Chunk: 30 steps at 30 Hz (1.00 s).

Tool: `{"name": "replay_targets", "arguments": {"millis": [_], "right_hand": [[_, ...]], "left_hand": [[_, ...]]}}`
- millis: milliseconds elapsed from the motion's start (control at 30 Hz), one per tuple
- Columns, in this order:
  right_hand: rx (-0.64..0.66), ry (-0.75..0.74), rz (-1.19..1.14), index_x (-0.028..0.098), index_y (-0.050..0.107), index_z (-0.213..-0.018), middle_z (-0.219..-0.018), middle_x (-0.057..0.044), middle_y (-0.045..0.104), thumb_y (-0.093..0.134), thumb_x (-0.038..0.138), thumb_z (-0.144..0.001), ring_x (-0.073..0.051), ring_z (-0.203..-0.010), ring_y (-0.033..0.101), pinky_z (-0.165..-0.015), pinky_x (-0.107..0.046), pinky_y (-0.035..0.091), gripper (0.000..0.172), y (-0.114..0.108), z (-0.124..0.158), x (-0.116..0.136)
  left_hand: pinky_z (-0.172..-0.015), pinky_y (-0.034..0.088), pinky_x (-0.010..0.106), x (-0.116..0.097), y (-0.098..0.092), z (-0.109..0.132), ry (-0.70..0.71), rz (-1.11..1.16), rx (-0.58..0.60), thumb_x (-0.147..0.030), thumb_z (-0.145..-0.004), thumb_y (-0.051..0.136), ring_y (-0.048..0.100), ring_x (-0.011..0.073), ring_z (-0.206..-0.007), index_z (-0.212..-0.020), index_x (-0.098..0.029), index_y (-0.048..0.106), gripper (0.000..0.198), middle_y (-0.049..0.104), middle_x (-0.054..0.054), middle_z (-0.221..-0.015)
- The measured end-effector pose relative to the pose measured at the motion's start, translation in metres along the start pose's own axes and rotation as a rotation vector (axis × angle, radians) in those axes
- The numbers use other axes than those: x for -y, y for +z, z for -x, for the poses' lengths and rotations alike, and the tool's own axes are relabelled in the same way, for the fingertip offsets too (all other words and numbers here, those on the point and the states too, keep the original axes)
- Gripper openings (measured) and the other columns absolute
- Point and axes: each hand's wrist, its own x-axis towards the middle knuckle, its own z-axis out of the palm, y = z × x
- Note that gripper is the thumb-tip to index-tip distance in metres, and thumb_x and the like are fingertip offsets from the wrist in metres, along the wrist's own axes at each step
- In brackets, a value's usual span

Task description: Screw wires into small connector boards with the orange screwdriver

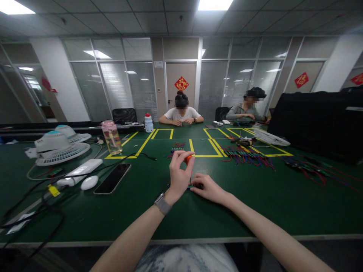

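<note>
A person seen from their own head camera works at a green table point(255, 223), both bare hands near the middle. The left hand point(181, 170), with a watch point(163, 204) on its wrist, is raised, its thumb and fingers clamped on an orange handle point(188, 158), apparently a screwdriver's, held roughly upright. Below it a small circuit board point(190, 186) lies on the table, mostly covered by the hands. The right hand point(208, 187) rests low beside it, thumb and fingertips at the board's edge; whether they pinch it or only press it down cannot be told. The step in hand looks like working the tool on the board, perhaps on a screw, though its tip is too small to make out. The next move seems to call for a steady board under the right fingers and a straight tool, turned without slipping. Just beyond the left hand sits a bunch of wired boards point(178, 146); a larger pile of wires point(251, 156) spreads to the right, well apart from the hands.
</note>
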Motion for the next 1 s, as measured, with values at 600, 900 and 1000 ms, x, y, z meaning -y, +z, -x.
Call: {"name": "replay_targets", "arguments": {"millis": [600,900,1000], "right_hand": [[0.003,-0.001,0.018,0.015,0.072,-0.088,-0.080,-0.004,0.060,0.065,0.016,-0.080,-0.014,-0.071,0.056,-0.067,-0.024,0.045,0.011,-0.0024,0.0003,0.0023],[0.010,-0.002,0.003,0.015,0.071,-0.089,-0.084,-0.004,0.061,0.065,0.018,-0.080,-0.015,-0.073,0.057,-0.067,-0.024,0.045,0.011,-0.0016,0.0001,0.0007],[0.010,0.005,0.011,0.015,0.071,-0.087,-0.083,-0.004,0.060,0.065,0.018,-0.080,-0.014,-0.071,0.057,-0.066,-0.024,0.045,0.010,-0.0017,0.0002,0.0012]], "left_hand": [[-0.083,0.046,0.026,-0.0006,-0.0001,-0.0004,-0.012,0.027,0.023,-0.022,-0.092,0.049,0.059,0.0151,-0.092,-0.101,-0.021,0.068,0.021,0.060,0.005,-0.098],[-0.083,0.047,0.027,0.0006,0.0002,-0.0012,-0.012,0.054,0.027,-0.019,-0.092,0.050,0.061,0.0155,-0.092,-0.103,-0.020,0.066,0.019,0.065,0.005,-0.099],[-0.079,0.046,0.026,-0.0001,0.0001,-0.0016,0.018,0.008,0.013,-0.019,-0.088,0.057,0.059,0.0141,-0.086,-0.098,-0.020,0.068,0.015,0.060,0.004,-0.092]]}}
